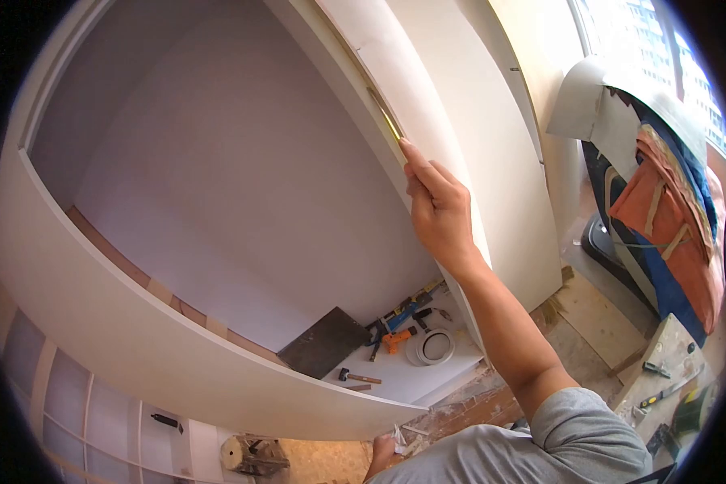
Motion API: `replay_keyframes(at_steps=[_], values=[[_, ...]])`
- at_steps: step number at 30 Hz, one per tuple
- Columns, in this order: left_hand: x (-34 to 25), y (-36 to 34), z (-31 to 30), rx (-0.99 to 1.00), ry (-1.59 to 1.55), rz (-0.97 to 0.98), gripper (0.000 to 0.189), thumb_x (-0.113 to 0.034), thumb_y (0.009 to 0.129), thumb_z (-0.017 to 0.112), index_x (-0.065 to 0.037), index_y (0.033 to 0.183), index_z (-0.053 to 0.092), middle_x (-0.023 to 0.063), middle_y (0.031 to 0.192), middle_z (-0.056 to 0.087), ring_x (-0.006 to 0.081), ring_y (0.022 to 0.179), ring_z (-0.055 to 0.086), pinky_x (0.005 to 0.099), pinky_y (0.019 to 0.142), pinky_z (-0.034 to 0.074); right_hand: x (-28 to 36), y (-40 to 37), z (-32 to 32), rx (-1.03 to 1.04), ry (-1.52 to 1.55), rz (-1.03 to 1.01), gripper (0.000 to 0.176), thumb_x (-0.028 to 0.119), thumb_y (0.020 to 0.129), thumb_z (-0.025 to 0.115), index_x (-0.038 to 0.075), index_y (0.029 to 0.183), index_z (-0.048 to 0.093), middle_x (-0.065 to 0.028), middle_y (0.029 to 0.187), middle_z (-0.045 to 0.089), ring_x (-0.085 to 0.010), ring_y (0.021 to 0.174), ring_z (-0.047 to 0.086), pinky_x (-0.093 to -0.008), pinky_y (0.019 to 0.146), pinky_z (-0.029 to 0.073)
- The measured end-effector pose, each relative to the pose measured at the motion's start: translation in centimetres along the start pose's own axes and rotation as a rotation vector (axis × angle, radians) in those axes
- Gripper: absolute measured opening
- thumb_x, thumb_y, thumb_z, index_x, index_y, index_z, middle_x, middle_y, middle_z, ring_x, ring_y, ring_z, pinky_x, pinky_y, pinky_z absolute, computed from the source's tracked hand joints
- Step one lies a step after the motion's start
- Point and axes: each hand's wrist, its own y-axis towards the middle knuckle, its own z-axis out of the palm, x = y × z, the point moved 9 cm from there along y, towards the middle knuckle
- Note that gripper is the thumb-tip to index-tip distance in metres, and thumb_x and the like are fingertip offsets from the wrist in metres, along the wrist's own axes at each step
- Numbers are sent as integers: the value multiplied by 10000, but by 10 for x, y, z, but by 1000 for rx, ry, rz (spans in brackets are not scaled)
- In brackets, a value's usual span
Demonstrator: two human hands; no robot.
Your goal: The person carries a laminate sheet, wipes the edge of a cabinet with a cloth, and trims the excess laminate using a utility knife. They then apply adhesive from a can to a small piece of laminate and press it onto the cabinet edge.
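My right hand (440, 202) reaches up to the edge of a long white panel. Its fingers are curled round with the index finger stretched along the end of a thin yellow strip (391, 125), which looks like a tape measure blade. The strip lies along the narrow gap beside the pale frame edge (339, 89). My left hand is not seen. At the bottom, a small patch of bare skin, apparently a foot or leg, shows beside my grey shirt.
Inside the large white frame (194, 363) lie a dark board (324, 343), an orange tool (397, 339), a hammer (359, 377) and a white ring-shaped roll (434, 347). Orange and blue cloths (661, 218) hang at the right. A knife (661, 394) lies on a board.
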Motion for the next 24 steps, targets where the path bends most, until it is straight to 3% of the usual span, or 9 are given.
replay_keyframes(at_steps=[2,5,8,10,14,16,20,22,24], values=[[17,8,4,32,-40,-14,321,-97,882,775,68,1157,794,214,1012,803,277,887,789,430,721,622,4,10,4,-12,-29,-45,454,-78,1012,609,90,1421,713,-138,858,684,-217,700,633,-344,674,517],[14,2,-3,0,42,5,325,-144,878,784,35,1148,805,206,1022,807,266,860,790,426,733,621,10,21,9,7,-9,-19,501,-106,1018,561,93,1457,701,-72,887,655,-137,761,594,-299,718,509],[26,2,-3,30,190,-29,298,-175,887,776,31,1101,802,167,998,810,260,926,771,440,838,595,5,14,7,35,-104,19,515,-111,1005,577,98,1459,699,-80,885,666,-145,766,609,-300,716,511],[46,12,-4,1,178,18,308,-250,875,776,-42,1096,834,172,999,820,272,911,800,442,818,605,-2,-7,-3,-43,-128,-82,443,-48,1012,632,111,1416,719,-157,826,663,-255,666,623,-377,659,513],[40,-14,-13,-41,297,-9,305,-246,857,768,-27,1059,830,199,997,816,309,953,798,455,842,593,-5,-15,-8,-85,-74,-104,443,-35,1016,634,125,1420,718,-158,806,643,-259,651,607,-381,647,507],[54,0,-8,-28,402,125,342,-275,842,753,-15,1052,820,231,1037,803,343,966,793,461,848,590,1,0,0,12,-104,-18,546,-116,990,610,132,1468,702,-85,888,682,-148,752,619,-310,707,517],[66,-3,-9,21,328,134,379,-308,833,732,-10,1053,813,247,1067,789,368,1009,781,475,885,587,2,8,5,14,-110,-37,552,-115,993,607,138,1475,698,-86,883,684,-153,747,623,-312,705,519],[80,5,-10,2,345,45,386,-318,830,718,-11,1044,815,249,1081,788,376,1047,772,499,919,578,-4,-3,0,-46,-126,-80,454,-55,1002,645,117,1415,719,-151,806,650,-259,641,603,-382,637,508],[99,15,-7,24,354,11,397,-319,829,713,-15,1064,812,251,1107,785,388,1083,763,503,941,573,-6,-4,1,-72,-101,-116,450,-52,1002,643,118,1412,721,-148,802,645,-264,638,601,-384,637,507]])
